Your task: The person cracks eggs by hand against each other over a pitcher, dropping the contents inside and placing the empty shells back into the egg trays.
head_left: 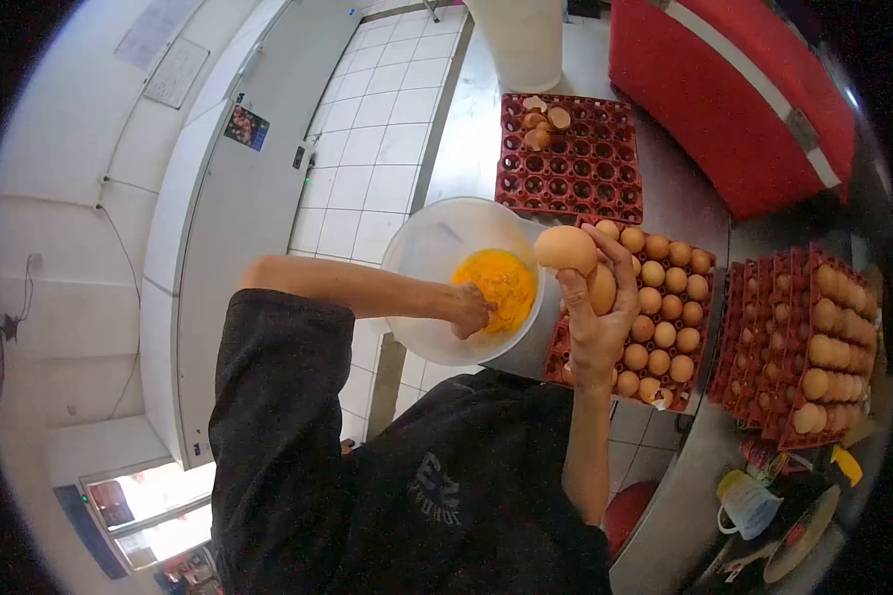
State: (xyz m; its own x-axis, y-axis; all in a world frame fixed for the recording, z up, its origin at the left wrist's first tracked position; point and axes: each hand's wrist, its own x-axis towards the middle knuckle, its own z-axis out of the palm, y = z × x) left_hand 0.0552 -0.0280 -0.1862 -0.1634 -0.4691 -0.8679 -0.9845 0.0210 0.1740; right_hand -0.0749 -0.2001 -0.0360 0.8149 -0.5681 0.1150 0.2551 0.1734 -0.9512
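Note:
My left hand (pixel 472 310) reaches down into a large translucent plastic bowl (pixel 417 248). Its fingertips dip into broken raw egg (pixel 511 283), yolks and whites run together; the fingers look drawn together, and anything between them is hidden. Raised beside the bowl's right rim, my right hand (pixel 605 322) is closed around at least two brown eggs (pixel 566 249), one at the fingertips and another against the palm. Under and behind that hand lies a red egg tray (pixel 700 382) filled with rows of brown eggs (pixel 649 300). A broken shell sits at its near edge.
Farther back, another red tray (pixel 590 188) holds several empty shells (pixel 538 129). Stacked egg trays (pixel 764 337) stand on the right of the metal counter (pixel 585 59). A red box (pixel 734 99) and a whitish container (pixel 521 40) are behind. A plastic jug (pixel 749 506) is at lower right.

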